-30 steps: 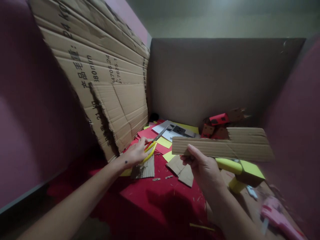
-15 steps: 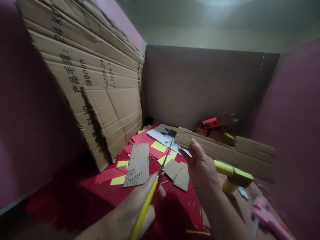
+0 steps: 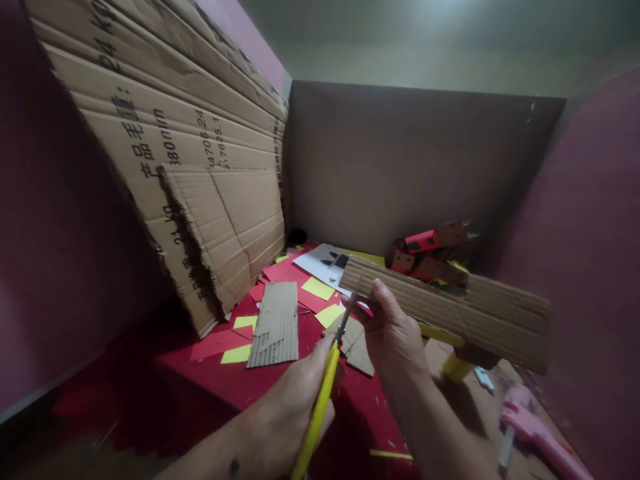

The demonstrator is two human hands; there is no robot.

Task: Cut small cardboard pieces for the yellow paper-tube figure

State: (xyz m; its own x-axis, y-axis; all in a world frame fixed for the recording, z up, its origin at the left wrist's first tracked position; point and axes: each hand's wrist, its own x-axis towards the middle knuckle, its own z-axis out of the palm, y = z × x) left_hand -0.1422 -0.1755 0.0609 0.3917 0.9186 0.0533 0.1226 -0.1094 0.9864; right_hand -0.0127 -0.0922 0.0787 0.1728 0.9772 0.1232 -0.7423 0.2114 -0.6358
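My left hand (image 3: pixel 303 390) is closed round scissors with yellow handles (image 3: pixel 320 407). Their blades (image 3: pixel 345 317) point up and away, meeting the lower edge of a long cardboard strip (image 3: pixel 415 293) near its left end. Between thumb and fingers, my right hand (image 3: pixel 395 333) pinches that strip, which is held in the air and tilts down to the right. Its right end has a wider, stepped part. Under my hands lie small cardboard pieces (image 3: pixel 361 357), partly hidden. A ridged cardboard rectangle (image 3: pixel 275 323) lies left of the scissors.
A large printed cardboard sheet (image 3: pixel 240 133) leans at the left. Red paper (image 3: pixel 215 347), yellow paper (image 3: pixel 319 288) and a white drawing (image 3: pixel 317 260) lie on the red cloth (image 3: pixel 225 380). At right are a pink glue gun (image 3: pixel 530 423) and a yellow tube (image 3: pixel 455 368); cardboard-and-red objects (image 3: pixel 423 241) stand behind.
The scissors have moved up and right, and their blades now meet the cardboard strip's edge. The strip has shifted slightly left and down with my right hand.
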